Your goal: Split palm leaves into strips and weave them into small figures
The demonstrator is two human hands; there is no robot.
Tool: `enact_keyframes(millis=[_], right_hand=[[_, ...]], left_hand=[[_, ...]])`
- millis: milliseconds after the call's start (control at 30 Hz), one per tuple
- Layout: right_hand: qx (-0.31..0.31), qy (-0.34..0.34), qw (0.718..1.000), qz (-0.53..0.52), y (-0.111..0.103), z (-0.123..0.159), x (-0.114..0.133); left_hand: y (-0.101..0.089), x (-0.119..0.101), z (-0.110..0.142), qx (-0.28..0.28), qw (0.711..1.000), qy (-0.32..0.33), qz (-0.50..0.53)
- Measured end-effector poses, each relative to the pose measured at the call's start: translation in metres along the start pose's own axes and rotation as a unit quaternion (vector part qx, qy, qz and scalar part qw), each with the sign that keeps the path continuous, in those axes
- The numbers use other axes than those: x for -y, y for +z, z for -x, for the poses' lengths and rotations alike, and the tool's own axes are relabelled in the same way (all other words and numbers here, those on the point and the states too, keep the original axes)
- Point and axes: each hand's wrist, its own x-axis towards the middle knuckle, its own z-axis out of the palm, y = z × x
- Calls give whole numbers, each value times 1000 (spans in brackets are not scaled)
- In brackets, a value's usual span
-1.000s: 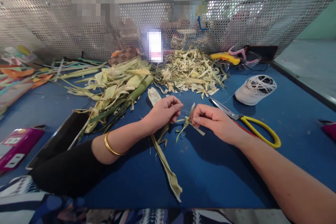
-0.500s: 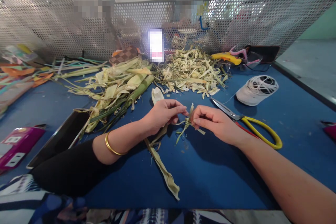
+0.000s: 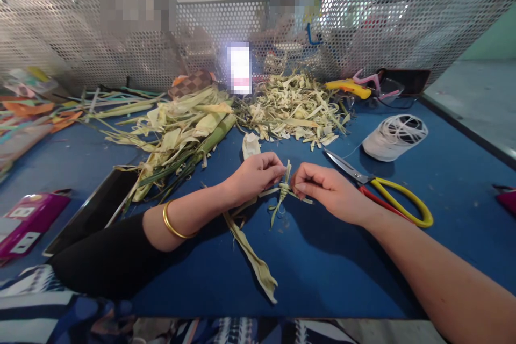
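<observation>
Between my hands is a small knotted bundle of corn husk strips point(image 3: 284, 189), its loose ends sticking out up, down and to the sides. My left hand point(image 3: 258, 178) pinches a strip at the bundle's left side; its fingertips hide the exact grip. On the other side, my right hand point(image 3: 322, 188) is closed with thumb and forefinger together at a strip end. A long flat husk piece point(image 3: 255, 259) lies below my left hand, and a pale husk piece point(image 3: 251, 144) shows just behind it. Scissors point(image 3: 387, 193) with yellow and red handles lie beside my right wrist.
A spool of white thread point(image 3: 395, 137) stands behind the scissors. Husk leaves point(image 3: 181, 140) and a heap of husk scraps point(image 3: 296, 107) lie along the perforated screen point(image 3: 242, 16). At the left are a dark phone-like slab point(image 3: 92, 209) and a magenta box point(image 3: 32, 226).
The knotted bundle has shifted slightly left and more of it shows now. My fingertips are a little farther apart around it. The pale husk piece behind my left hand has moved right.
</observation>
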Motion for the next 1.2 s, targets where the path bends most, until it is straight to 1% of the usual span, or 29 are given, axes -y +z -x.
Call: enact_keyframes(millis=[200,500,567,667,767,867,933,1033,1100,1167,1200], right_hand=[[5,11,1000,0,0,-1,-4],[-49,20,997,-55,7,-4,-4],[-64,20,996,-56,9,-5,-3],[-82,22,994,-62,11,-6,-2],[-100,12,993,-54,11,-6,-3],[-115,11,990,-83,12,-8,-3],[-98,16,990,-105,13,-8,-4],[-54,23,992,-112,14,-9,-3],[-45,32,991,-123,15,-8,-3],[-48,38,988,-140,15,-7,-2],[-53,38,987,-149,14,-7,-2]], left_hand=[[0,2,0,-13,1000,-5,-16],[-5,7,-5,-19,995,-7,99],[-5,7,-5,-32,993,5,116],[-3,6,-4,-61,989,41,129],[-2,5,-3,-82,987,82,112],[-1,5,-1,-94,987,110,76],[0,5,1,-92,986,132,52],[2,5,3,-71,984,163,12],[2,4,3,-64,983,170,-5],[1,2,2,-74,983,168,-6],[0,1,1,-92,982,166,-3]])
